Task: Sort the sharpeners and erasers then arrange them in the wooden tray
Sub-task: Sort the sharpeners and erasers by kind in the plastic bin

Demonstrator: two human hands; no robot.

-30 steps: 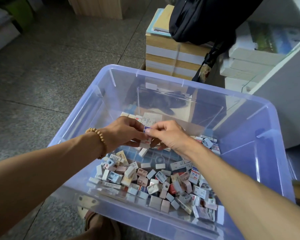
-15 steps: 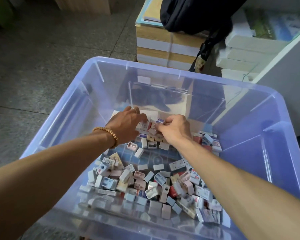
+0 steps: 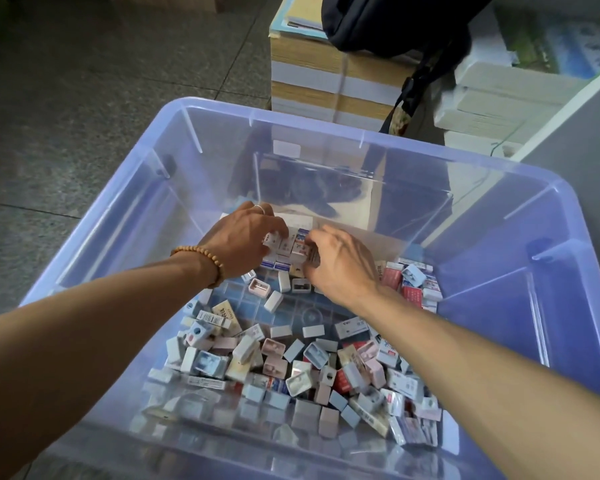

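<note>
— Grey stone floor (image 3: 84,98) lies under everything; nearest the camera, what does the clear plastic bin (image 3: 499,209) hold?

— Along the near side, a loose heap of sharpeners and erasers (image 3: 291,368), tumbled together: pink and white sharpeners with holes showing, wrapped erasers lying every way. No wooden tray is in view.

— And the hands?

— Further in, both work at the far end of the bin floor. The left hand (image 3: 246,237), beaded bracelet at the wrist, curls its fingers against a row of wrapped erasers (image 3: 284,247) standing on edge. The right hand (image 3: 340,261) pinches one eraser at the row's right end.

— How should that step go?

— Probably by steadying the row with the left hand while the right seats its piece flush, label facing like the others, so nothing tips. Only one kind should join it.

— Beyond the bin?

— Bundled paper stacks (image 3: 326,74) with a black bag (image 3: 395,22) on top.
</note>
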